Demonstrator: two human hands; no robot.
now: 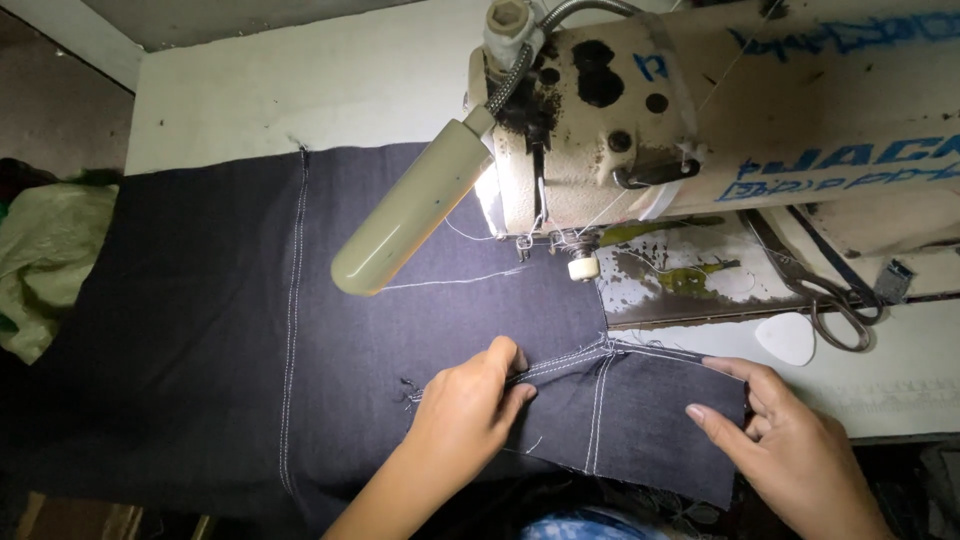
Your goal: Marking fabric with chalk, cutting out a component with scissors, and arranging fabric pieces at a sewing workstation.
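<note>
A large piece of dark navy denim (pixel 220 310) with white double stitching lies spread over the sewing table. My left hand (pixel 465 405) pinches a folded seam edge of the denim near its lower middle. At the cloth's right edge my right hand (pixel 785 440) grips the smaller stitched panel (pixel 640 420), fingers curled over it. Both hands sit below and in front of the cream sewing machine (pixel 700 110), whose needle area (pixel 530 240) is above my left hand.
A beige work lamp (pixel 415 210) on a flexible neck hangs over the cloth. Scissors (pixel 840 305) and a white chalk piece (pixel 787 338) lie right of the machine. Green cloth (pixel 45 260) is heaped at the left edge.
</note>
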